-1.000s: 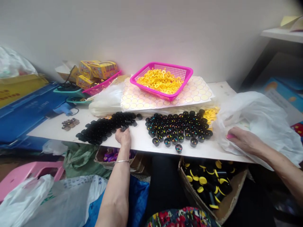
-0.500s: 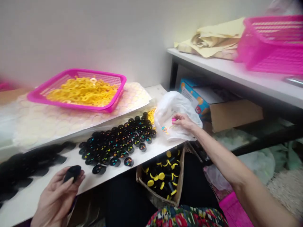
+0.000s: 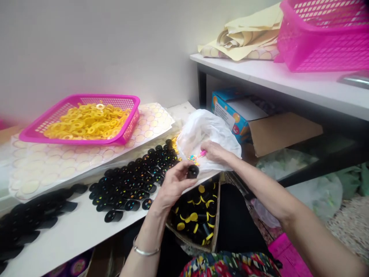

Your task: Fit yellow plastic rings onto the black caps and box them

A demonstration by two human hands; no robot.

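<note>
My left hand (image 3: 172, 185) grips a small black cup (image 3: 192, 172) by its sides, its round opening turned toward me, at the front of a white plastic bag (image 3: 209, 124). Just above it, my right hand (image 3: 215, 151) is closed around a small pink scoop (image 3: 203, 153) at the bag's mouth. Tiny multicoloured beads (image 3: 193, 158) show beside the scoop's end; whether they lie in it or in the bag I cannot tell. To the left, many upright black cups (image 3: 132, 205) stand close together, with coloured bits inside several of them.
More black cups (image 3: 43, 223) lie at the table's left. Behind sits a pink basket (image 3: 123, 140) of yellow rings (image 3: 89, 121). A carton (image 3: 216, 219) of black and yellow pieces is at my lap. At right are a shelf (image 3: 259, 75) and an opened blue box (image 3: 226, 111).
My left hand has carried the black cup rightward from the table's left side to the bag. My right hand stays at the bag with the pink scoop, now lower and angled toward the beads.
</note>
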